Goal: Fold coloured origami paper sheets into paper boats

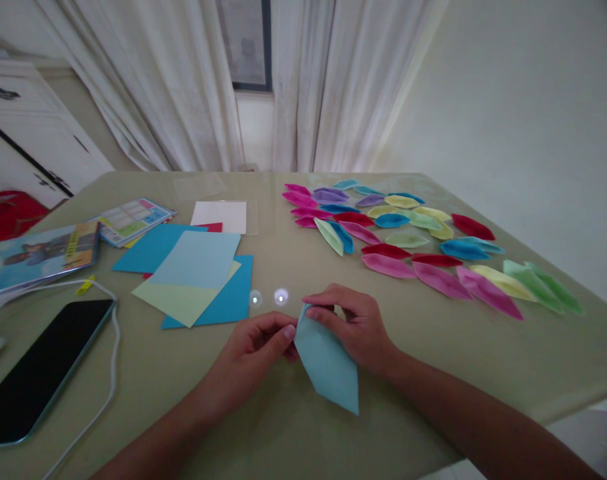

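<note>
A folded sheet of light blue paper [329, 363] is held just above the table in front of me, one pointed end toward me. My left hand [263, 340] pinches its left edge between thumb and fingers. Near the far tip, my right hand [356, 323] grips the paper with the thumb on top. To the left lie loose square sheets: a pale blue sheet [198, 257], a pale green sheet [183, 300] and a darker blue sheet [241, 293]. Several folded paper boat shapes, such as a pink one [441, 280] and a red one [472, 227], lie at the right.
A black-screened phone [43, 373] with a white cable [114, 360] lies at the left front. Behind it are a picture book [48, 257] and a printed card [136, 220]. A white sheet [219, 217] lies farther back. Curtains and a wall stand beyond the table [433, 373].
</note>
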Demonstrator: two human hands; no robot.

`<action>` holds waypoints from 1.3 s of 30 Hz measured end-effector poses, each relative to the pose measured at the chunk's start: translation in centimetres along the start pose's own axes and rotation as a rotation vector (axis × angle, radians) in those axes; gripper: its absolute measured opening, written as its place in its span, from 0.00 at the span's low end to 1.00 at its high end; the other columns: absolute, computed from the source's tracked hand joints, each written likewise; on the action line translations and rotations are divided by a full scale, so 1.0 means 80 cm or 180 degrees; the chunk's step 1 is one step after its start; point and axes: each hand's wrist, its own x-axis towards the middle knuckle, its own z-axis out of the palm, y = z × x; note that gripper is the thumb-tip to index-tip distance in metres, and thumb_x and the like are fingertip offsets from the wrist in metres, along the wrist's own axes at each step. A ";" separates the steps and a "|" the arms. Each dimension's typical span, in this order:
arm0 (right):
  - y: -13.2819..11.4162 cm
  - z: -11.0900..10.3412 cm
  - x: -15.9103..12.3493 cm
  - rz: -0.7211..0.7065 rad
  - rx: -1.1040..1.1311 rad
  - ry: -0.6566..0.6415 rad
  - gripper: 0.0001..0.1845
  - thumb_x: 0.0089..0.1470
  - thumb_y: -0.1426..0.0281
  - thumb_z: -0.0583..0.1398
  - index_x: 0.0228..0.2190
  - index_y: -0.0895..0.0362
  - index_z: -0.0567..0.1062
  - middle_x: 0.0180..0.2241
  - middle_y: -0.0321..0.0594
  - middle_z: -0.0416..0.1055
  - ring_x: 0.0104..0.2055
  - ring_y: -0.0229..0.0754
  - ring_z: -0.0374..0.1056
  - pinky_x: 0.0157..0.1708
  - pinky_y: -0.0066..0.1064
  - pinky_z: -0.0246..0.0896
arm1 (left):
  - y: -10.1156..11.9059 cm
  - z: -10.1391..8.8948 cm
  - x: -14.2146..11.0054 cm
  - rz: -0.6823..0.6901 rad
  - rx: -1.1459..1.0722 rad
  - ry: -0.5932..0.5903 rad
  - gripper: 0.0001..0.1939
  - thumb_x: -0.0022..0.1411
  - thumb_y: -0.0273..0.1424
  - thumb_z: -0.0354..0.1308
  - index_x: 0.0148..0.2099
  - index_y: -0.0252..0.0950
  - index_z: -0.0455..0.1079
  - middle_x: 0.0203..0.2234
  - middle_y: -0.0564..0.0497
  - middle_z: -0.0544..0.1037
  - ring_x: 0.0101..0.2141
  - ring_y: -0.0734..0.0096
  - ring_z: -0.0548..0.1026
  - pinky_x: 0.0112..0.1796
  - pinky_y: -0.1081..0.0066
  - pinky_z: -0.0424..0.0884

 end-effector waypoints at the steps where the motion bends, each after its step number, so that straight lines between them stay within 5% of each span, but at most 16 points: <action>1: -0.001 0.000 0.000 -0.0027 -0.0050 0.0007 0.08 0.61 0.67 0.71 0.43 0.48 0.87 0.36 0.39 0.83 0.36 0.42 0.76 0.36 0.34 0.69 | 0.000 0.000 0.000 -0.0077 -0.0108 -0.0064 0.16 0.66 0.46 0.67 0.41 0.38 0.83 0.30 0.50 0.83 0.32 0.67 0.79 0.36 0.71 0.76; 7: -0.005 0.002 -0.002 -0.0093 -0.0134 -0.0039 0.02 0.62 0.68 0.69 0.38 0.52 0.83 0.35 0.38 0.80 0.36 0.42 0.75 0.38 0.33 0.70 | -0.009 0.000 -0.002 -0.0416 -0.0744 -0.0370 0.18 0.66 0.47 0.68 0.43 0.37 0.83 0.30 0.50 0.82 0.34 0.68 0.80 0.39 0.71 0.78; 15: -0.002 0.000 -0.003 -0.0738 -0.0133 -0.0062 0.02 0.64 0.70 0.67 0.38 0.52 0.79 0.44 0.41 0.77 0.48 0.44 0.74 0.47 0.37 0.69 | -0.011 0.002 -0.005 -0.0548 -0.0860 -0.0435 0.18 0.66 0.46 0.69 0.40 0.35 0.81 0.29 0.50 0.82 0.31 0.71 0.79 0.37 0.72 0.77; 24: -0.007 -0.001 -0.008 -0.1525 -0.0279 -0.0545 0.09 0.60 0.71 0.71 0.42 0.53 0.79 0.33 0.39 0.82 0.35 0.43 0.75 0.43 0.39 0.69 | 0.001 0.007 0.001 -0.0306 -0.0191 0.0259 0.23 0.61 0.52 0.68 0.35 0.35 0.77 0.21 0.54 0.77 0.24 0.72 0.74 0.28 0.74 0.72; 32: -0.005 0.000 -0.007 -0.1628 -0.0374 -0.0298 0.13 0.59 0.78 0.70 0.44 0.55 0.80 0.34 0.41 0.82 0.35 0.43 0.75 0.39 0.37 0.70 | -0.004 0.004 -0.005 -0.0328 -0.0374 0.0078 0.20 0.68 0.49 0.64 0.51 0.40 0.78 0.35 0.51 0.80 0.35 0.69 0.77 0.36 0.73 0.74; 39: -0.004 -0.001 -0.008 -0.1291 0.0071 -0.0034 0.15 0.59 0.80 0.68 0.45 0.53 0.82 0.36 0.42 0.82 0.37 0.44 0.76 0.38 0.38 0.71 | -0.001 0.003 -0.009 -0.0226 -0.0596 -0.0558 0.20 0.71 0.44 0.63 0.62 0.47 0.74 0.42 0.50 0.81 0.38 0.68 0.77 0.39 0.72 0.74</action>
